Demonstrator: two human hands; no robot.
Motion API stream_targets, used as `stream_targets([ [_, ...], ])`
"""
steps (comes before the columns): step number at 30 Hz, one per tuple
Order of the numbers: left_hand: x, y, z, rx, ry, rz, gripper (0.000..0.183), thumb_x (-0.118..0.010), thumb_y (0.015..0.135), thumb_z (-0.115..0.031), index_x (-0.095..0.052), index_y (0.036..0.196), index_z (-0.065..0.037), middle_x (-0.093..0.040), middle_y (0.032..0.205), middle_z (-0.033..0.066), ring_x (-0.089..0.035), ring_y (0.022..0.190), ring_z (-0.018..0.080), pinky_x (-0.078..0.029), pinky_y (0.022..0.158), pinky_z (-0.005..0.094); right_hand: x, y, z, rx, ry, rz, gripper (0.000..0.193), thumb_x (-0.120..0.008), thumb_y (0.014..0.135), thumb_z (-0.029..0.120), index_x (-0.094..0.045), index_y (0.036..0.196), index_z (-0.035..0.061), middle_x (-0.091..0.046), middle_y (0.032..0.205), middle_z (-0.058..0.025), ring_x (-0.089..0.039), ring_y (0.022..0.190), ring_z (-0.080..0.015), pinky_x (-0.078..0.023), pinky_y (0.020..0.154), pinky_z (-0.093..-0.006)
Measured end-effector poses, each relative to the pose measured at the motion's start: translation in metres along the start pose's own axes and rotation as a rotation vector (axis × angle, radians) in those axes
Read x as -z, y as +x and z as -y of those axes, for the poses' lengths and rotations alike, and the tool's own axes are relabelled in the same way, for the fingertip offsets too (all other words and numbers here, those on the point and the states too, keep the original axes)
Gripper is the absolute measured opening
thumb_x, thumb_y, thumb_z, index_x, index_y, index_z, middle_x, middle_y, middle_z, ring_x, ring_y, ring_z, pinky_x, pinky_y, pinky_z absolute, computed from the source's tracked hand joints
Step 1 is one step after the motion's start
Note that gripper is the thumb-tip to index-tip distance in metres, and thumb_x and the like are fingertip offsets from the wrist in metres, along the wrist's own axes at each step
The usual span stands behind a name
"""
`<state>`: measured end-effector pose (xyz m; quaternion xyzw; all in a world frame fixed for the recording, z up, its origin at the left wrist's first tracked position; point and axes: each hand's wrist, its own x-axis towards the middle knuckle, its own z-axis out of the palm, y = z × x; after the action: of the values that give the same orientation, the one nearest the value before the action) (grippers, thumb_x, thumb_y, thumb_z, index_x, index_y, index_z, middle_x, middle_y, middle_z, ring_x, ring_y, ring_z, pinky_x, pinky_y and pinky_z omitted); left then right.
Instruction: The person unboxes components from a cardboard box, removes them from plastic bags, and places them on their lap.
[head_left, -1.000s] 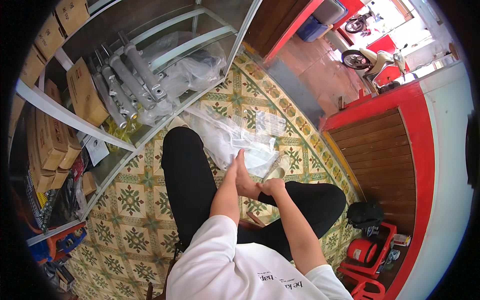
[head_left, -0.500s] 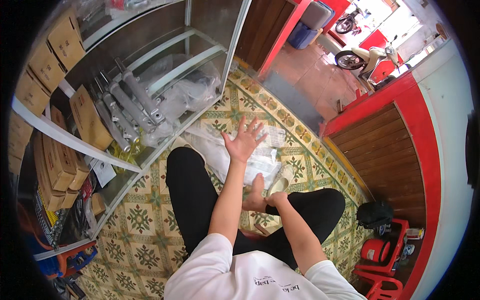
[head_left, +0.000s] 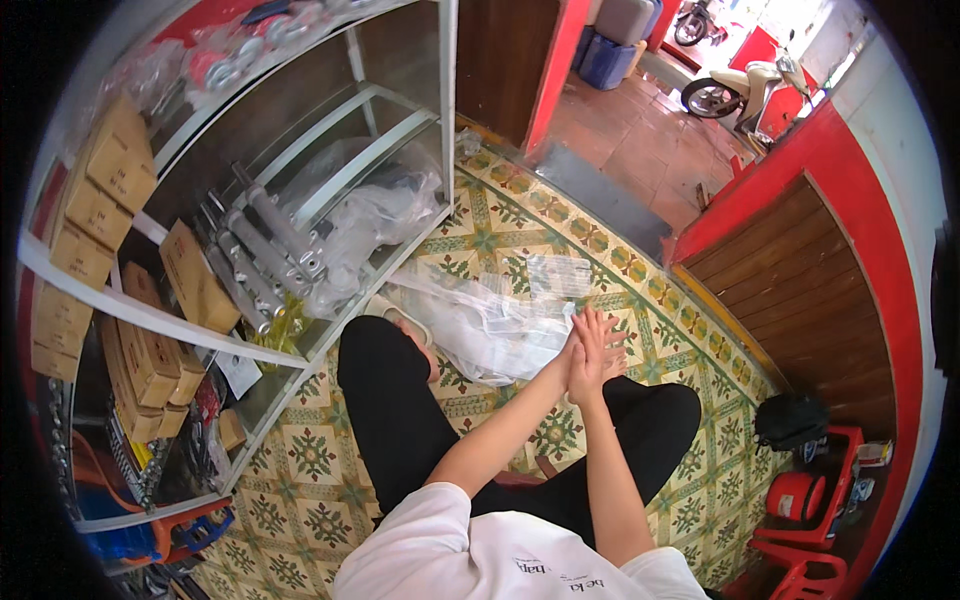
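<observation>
My left hand [head_left: 574,342] and my right hand [head_left: 588,366] are together above my right knee, one laid across the other. Their fingers are stretched out and overlap, and neither holds an object. Part of the left hand is hidden behind the right. Just beyond them, on the patterned tile floor [head_left: 313,450], lies crumpled clear and white plastic wrapping [head_left: 490,345]. A flat translucent sheet [head_left: 558,277] is at its far side. By my left foot is a pale shoe [head_left: 385,308].
To the left stands a glass-sided shelf unit [head_left: 447,110] with metal fork tubes [head_left: 262,250], plastic bags and cardboard boxes [head_left: 150,365]. A low wooden partition [head_left: 790,290] rises at right, near a black bag [head_left: 792,420] and a red plastic chair [head_left: 800,570]. Scooters stand beyond the doorway.
My left hand has swung right and down from its raised, spread pose to meet my right hand. The right hand has come up from beside my foot. The view has shifted slightly.
</observation>
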<state>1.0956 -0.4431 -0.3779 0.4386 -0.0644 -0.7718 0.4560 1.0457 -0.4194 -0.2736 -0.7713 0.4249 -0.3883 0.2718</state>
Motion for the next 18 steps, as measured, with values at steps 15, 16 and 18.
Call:
stream_targets([
  [15,-0.069,-0.154,-0.105,-0.374,0.234,0.666,0.084,-0.028,0.094,-0.068,-0.029,0.150,-0.006,-0.032,0.154,0.0144,-0.026,0.143,0.0334,-0.017,0.116,0.0497,-0.051,-0.028,-0.095,-0.985,1.205,-0.457,0.074,-0.030,0.098,0.062,-0.029,0.150,0.0101,-0.028,0.155,-0.0138,-0.026,0.143,-0.0291,-0.023,0.114,-0.0458],
  [16,-0.068,-0.149,-0.092,-0.683,0.717,0.350,0.078,-0.029,0.096,-0.063,-0.033,0.149,-0.005,-0.032,0.153,0.0168,-0.026,0.143,0.0371,-0.014,0.115,0.0538,-0.056,-0.025,-0.080,-0.936,1.519,-0.322,0.073,-0.031,0.098,0.061,-0.028,0.149,0.0097,-0.031,0.153,-0.0153,-0.030,0.140,-0.0292,-0.026,0.114,-0.0451],
  [18,-0.041,-0.128,-0.054,-0.887,1.316,0.095,0.072,-0.027,0.098,-0.056,-0.038,0.146,-0.003,-0.034,0.152,0.0168,-0.021,0.144,0.0384,-0.009,0.117,0.0495,-0.060,-0.019,-0.052,-0.857,1.819,-0.168,0.071,-0.031,0.099,0.060,-0.026,0.148,0.0093,-0.033,0.151,-0.0168,-0.033,0.138,-0.0293,-0.029,0.113,-0.0443],
])
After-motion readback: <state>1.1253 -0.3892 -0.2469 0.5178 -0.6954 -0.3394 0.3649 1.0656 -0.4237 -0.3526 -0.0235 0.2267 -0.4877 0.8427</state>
